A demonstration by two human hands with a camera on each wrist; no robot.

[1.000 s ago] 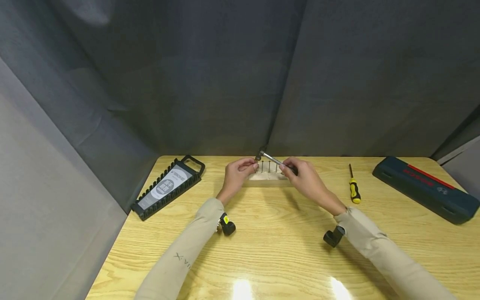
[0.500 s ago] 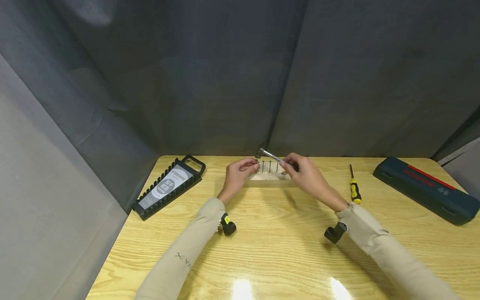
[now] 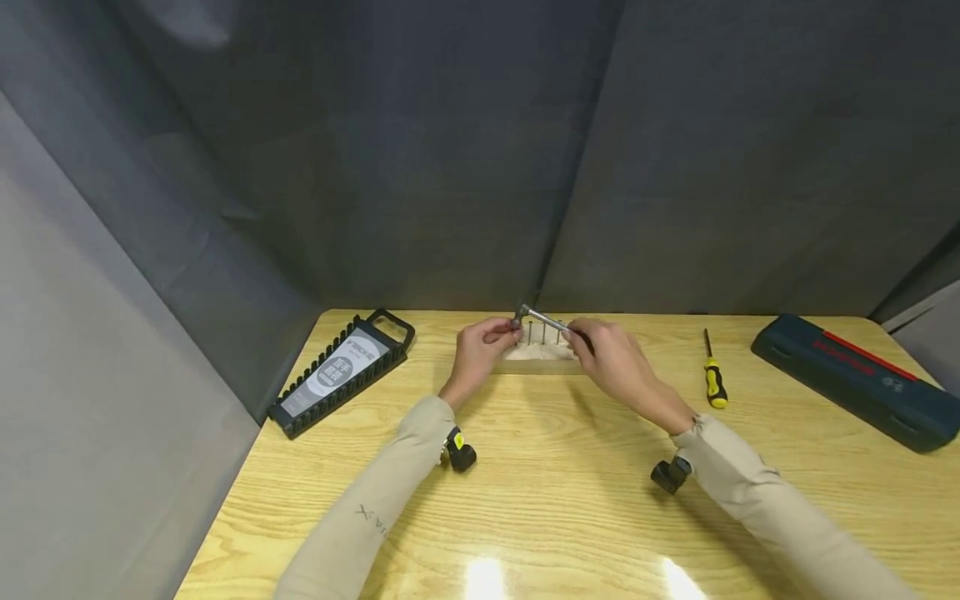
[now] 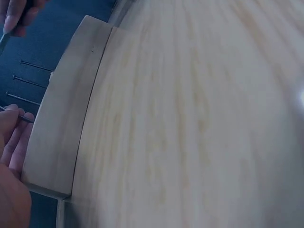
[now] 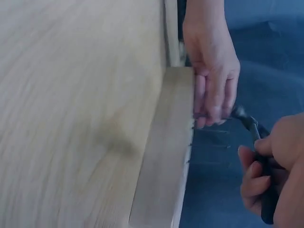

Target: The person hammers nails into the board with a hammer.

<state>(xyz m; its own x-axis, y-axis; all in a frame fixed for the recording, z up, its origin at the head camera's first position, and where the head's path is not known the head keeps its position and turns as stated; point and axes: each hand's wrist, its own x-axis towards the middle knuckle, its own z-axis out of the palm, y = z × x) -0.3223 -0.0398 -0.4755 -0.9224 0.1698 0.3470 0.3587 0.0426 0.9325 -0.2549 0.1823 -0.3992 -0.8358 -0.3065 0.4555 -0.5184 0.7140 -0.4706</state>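
At the far edge of the table, my left hand (image 3: 474, 354) pinches a nail (image 4: 20, 116) at the left part of a pale wooden block (image 3: 538, 366). Three more nails stand in a row in the block's top, and the left wrist view shows one of these, the nearest nail (image 4: 23, 99), beside my fingertips. My right hand (image 3: 618, 367) grips a small hammer (image 3: 549, 321) by its dark handle. The hammer head (image 5: 240, 113) is at the top of the pinched nail; whether they touch is hard to tell.
A black wrench rack (image 3: 337, 371) with a printed label lies on the left. To the right are a yellow-and-black screwdriver (image 3: 715, 383) and a dark Bosch case (image 3: 855, 379). A dark curtain (image 3: 420, 167) hangs right behind the table's far edge.
The hammer head rose slightly half a second ago and is now lower, down at the pinched nail. My left hand keeps its pinch. The head view has shifted a little.
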